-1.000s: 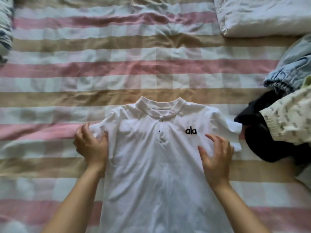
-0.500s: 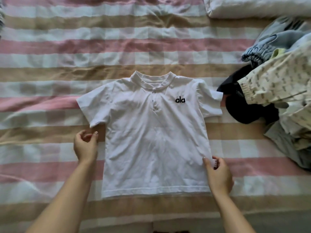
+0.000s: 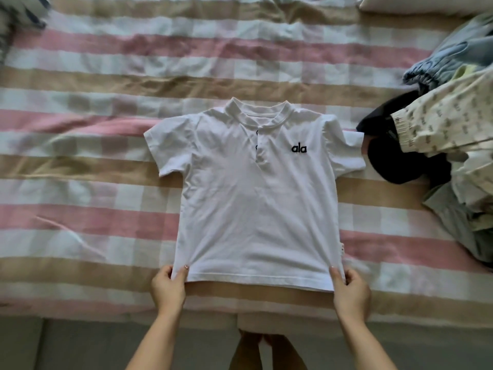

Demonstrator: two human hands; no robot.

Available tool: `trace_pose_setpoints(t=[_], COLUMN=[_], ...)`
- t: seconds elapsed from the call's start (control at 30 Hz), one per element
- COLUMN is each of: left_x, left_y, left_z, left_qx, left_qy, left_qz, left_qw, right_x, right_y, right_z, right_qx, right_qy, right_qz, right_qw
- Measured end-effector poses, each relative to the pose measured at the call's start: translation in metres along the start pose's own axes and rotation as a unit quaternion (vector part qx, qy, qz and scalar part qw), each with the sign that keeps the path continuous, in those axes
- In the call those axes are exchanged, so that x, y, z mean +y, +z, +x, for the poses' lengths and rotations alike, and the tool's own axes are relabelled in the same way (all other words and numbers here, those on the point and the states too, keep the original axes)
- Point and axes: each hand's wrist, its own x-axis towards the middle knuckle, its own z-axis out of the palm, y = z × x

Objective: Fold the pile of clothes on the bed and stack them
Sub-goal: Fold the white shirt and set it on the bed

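Left hand (image 3: pixel 168 287) pinches white shirt (image 3: pixel 256 209) hem corner; right hand (image 3: pixel 350 289) seemingly pinches the other.

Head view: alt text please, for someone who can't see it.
A white polo shirt lies flat, front up, on a pink-and-tan striped bedsheet, with the left hand and right hand each pinching a bottom hem corner. An unfolded pile of clothes sits at the right edge.

Pile of clothes (image 3: pixel 453 124) runs off the right edge, and the black garment (image 3: pixel 394 161) is half buried under it, type unclear. Pillow (image 3: pixel 413 5) is cut by the top edge. Left hand (image 3: pixel 168 285) and right hand (image 3: pixel 350 288) have fingers hidden beneath the white shirt (image 3: pixel 256 209) hem. Side tag (image 3: pixel 342 248) is too small to read.
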Motion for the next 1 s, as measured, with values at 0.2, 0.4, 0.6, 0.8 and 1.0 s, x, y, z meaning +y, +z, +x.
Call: trace_pose_setpoints(t=[0.2, 0.4, 0.6, 0.8, 1.0], left_x=[0.045, 0.126, 0.175, 0.185, 0.202], left_y=[0.0, 0.004, 0.014, 0.02, 0.017], left_z=[0.009, 0.048, 0.14, 0.221, 0.245], left_qx=[0.051, 0.007, 0.044, 0.074, -0.061], left_qy=[0.047, 0.137, 0.153, 0.081, 0.12], left_qz=[-0.015, -0.085, -0.104, -0.14, -0.125], left_qw=[0.997, 0.987, 0.982, 0.984, 0.983], right_x=[-0.047, -0.152, -0.26, -0.343, -0.384], right_y=[-0.012, 0.018, 0.106, 0.186, 0.229], right_z=[0.019, 0.027, 0.047, 0.074, 0.103], right_qx=[0.051, -0.052, -0.133, -0.096, -0.091], right_qy=[-0.1, -0.262, -0.369, -0.496, -0.508], right_qz=[-0.02, 0.026, -0.01, -0.069, -0.301], right_qw=[0.993, 0.963, 0.92, 0.86, 0.802])
